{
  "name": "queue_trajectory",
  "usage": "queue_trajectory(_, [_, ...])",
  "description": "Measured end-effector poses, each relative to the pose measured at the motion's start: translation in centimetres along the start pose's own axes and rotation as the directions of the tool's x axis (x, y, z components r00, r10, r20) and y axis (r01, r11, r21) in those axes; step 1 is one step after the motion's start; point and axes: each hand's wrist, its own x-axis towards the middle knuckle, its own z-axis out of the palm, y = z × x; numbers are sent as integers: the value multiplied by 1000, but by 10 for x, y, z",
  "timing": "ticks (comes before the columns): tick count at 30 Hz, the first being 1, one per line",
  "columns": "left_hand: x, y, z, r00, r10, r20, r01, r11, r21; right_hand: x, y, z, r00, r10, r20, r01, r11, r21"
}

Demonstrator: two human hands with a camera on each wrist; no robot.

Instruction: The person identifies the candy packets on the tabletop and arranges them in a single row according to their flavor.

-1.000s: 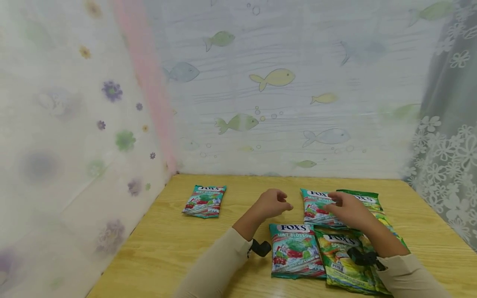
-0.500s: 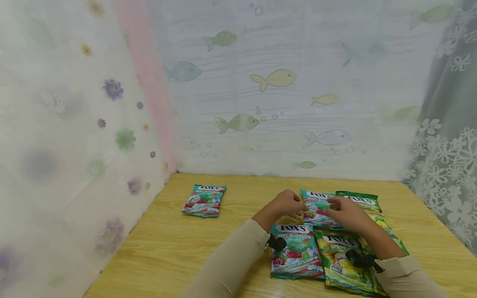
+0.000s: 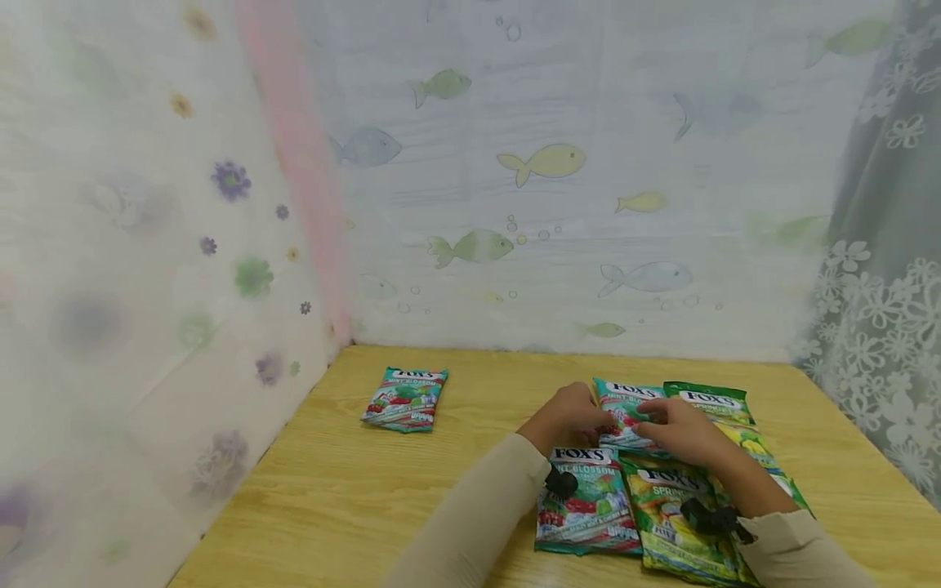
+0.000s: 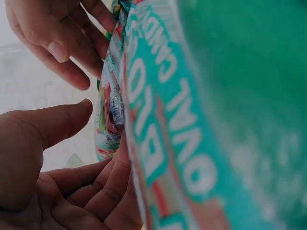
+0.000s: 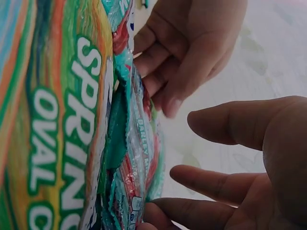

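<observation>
A teal FOX'S Mint Blossom candy bag (image 3: 623,396) lies in the back row between my hands. My left hand (image 3: 572,415) is at its left edge, fingers slightly bent. Over its right part is my right hand (image 3: 687,429), thumb and fingers apart. In the left wrist view the left fingers (image 4: 96,191) reach the bag's side, the thumb held away. The right wrist view has the right fingers (image 5: 201,211) low along the bag's edge. A second Mint Blossom bag (image 3: 588,510) lies nearer, partly under the left wrist.
A green-yellow FOX'S Spring bag (image 3: 676,523) lies in front, below the right forearm. Another green-yellow bag (image 3: 709,398) is at the back right. One more Mint Blossom bag (image 3: 408,400) lies alone at the left on the wooden table (image 3: 331,498). A fish-patterned curtain (image 3: 470,196) hangs behind.
My left hand has moved right, from beside the back Mint Blossom bag to its left edge. The right hand has shifted only slightly over the same bag. The bags stay about where they were.
</observation>
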Motion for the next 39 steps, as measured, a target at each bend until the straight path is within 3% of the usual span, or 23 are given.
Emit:
queue_trajectory(2, [0,-2,4,1000,-4,1,4,1000,-27,-1,1,1,1000,1,3,-1,1000,20])
queue_trajectory(9, [3,-6,5,999,17,-30,-16,999,38,-1,-2,4,1000,-14,14,13,999,49])
queue_trajectory(17, [-1,-12,-5,999,-30,-44,29,999,-31,-1,-3,5,1000,-26,17,25,999,23])
queue_trajectory(26, [-6,-12,-13,998,-50,-24,48,997,-64,-2,1,-1,997,45,-68,-46,999,-16])
queue_trajectory(39, [-7,-15,-15,998,-68,4,68,989,-134,2,6,-3,994,101,-30,-101,995,19])
